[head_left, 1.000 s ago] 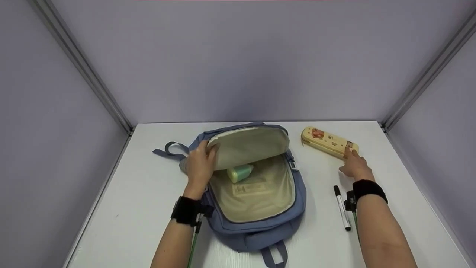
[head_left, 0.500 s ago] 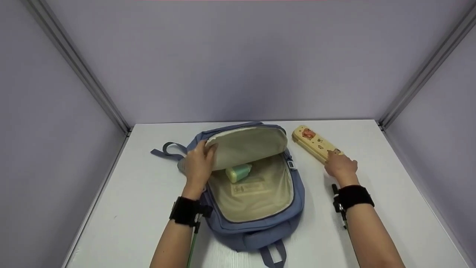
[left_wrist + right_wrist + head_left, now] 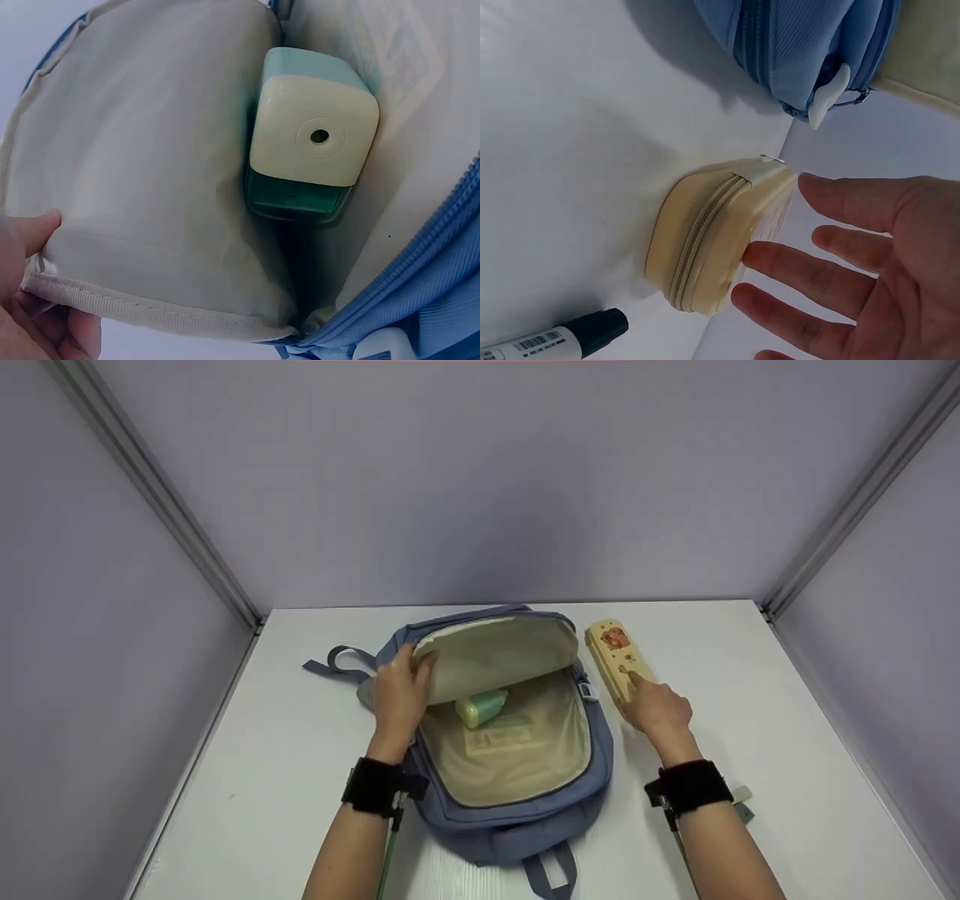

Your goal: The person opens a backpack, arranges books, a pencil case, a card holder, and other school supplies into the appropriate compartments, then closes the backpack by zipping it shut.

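Observation:
A blue backpack lies on the table with its main compartment unzipped. My left hand grips the edge of its raised flap, thumb on the pale lining and fingers behind. Inside the bag sits a green and cream pencil sharpener, its round pencil hole showing in the left wrist view. To the right of the bag is a yellow zipped pencil case with cartoon prints. My right hand touches its near end; in the right wrist view the fingers are extended, with fingertips at its printed top.
A black-capped marker lies near the pencil case, hidden by the arm in the head view. Two small blocks peek out beside the right forearm. Straps trail from the bag, one strap toward the front. Grey panels enclose the white table.
My right hand has moved left, and the pencil case has turned and shifted left toward the backpack. The left hand keeps holding the flap in place.

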Demonstrator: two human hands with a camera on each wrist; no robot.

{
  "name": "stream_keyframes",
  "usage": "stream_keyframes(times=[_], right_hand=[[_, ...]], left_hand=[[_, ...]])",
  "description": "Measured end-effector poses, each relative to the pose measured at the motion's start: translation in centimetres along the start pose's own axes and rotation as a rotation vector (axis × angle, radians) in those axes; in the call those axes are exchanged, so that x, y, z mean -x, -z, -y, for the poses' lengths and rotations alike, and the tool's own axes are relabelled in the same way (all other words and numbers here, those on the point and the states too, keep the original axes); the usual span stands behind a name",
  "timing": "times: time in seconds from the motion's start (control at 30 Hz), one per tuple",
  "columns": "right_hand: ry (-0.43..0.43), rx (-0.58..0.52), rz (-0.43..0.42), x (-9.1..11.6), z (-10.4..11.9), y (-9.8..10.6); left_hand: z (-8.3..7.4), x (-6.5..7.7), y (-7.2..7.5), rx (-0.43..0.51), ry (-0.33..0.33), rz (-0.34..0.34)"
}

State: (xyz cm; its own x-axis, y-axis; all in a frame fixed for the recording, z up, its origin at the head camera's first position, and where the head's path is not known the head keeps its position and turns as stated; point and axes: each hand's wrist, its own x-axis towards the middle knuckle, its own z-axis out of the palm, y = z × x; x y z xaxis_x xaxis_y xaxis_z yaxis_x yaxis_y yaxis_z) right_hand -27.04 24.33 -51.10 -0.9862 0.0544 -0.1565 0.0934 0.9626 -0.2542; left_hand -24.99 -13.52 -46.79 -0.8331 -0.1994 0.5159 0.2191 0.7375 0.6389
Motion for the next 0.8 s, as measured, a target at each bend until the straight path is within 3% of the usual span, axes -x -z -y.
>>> stream_keyframes(times=[0.2, 0.47, 0.8], right_hand=[[-0.012, -0.062, -0.095, -0.3, -0.9, -1.1], [-0.077, -0.189, -0.049, -1.4, -2.4, -3.0], [-0.037, -0.222, -0.103, -1.8, -2.7, -4.3]], left_hand=[[0.0, 0.0, 0.0, 0.001, -0.005, 0.003], [0.2, 0.0, 0.0, 0.022, -0.021, 0.000], [0.2, -0.1, 0.0, 0.035, -0.019, 0.007]])
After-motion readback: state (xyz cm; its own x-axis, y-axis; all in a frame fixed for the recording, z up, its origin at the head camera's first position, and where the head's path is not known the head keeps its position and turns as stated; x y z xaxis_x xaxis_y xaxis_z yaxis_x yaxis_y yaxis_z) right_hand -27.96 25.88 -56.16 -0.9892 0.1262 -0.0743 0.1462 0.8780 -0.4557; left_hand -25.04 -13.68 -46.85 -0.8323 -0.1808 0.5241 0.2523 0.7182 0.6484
